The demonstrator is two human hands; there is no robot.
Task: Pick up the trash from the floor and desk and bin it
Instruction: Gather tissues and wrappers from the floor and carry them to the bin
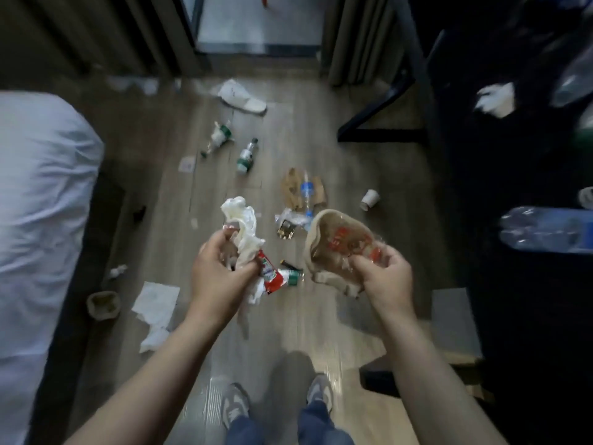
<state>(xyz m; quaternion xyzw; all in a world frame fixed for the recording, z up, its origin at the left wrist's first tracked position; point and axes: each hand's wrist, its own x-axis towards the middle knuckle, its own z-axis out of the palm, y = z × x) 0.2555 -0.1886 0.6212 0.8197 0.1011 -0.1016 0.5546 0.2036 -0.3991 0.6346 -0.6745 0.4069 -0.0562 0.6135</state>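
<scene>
My left hand (221, 274) grips a bunch of white crumpled tissue (244, 226) together with a red sauce packet (271, 277). My right hand (382, 277) holds a crushed brown paper bowl (337, 248) with red print and clear plastic at its rim. On the wooden floor ahead lie two green-labelled bottles (247, 155) (218, 134), a clear bottle with a blue label (307, 191) on torn brown paper (290, 187), a foil wrapper (285, 231), a white paper cup (369, 199) and a white slipper (242, 96). A small green-labelled bottle (293, 277) lies just below my hands.
A bed with white sheets (38, 203) fills the left side. White napkins (154, 309) and a brown paper tub (102, 305) lie beside it. A dark desk (529, 284) at the right carries a large clear bottle (545, 229) and white paper (495, 99). My shoes (236, 406) stand on the floor.
</scene>
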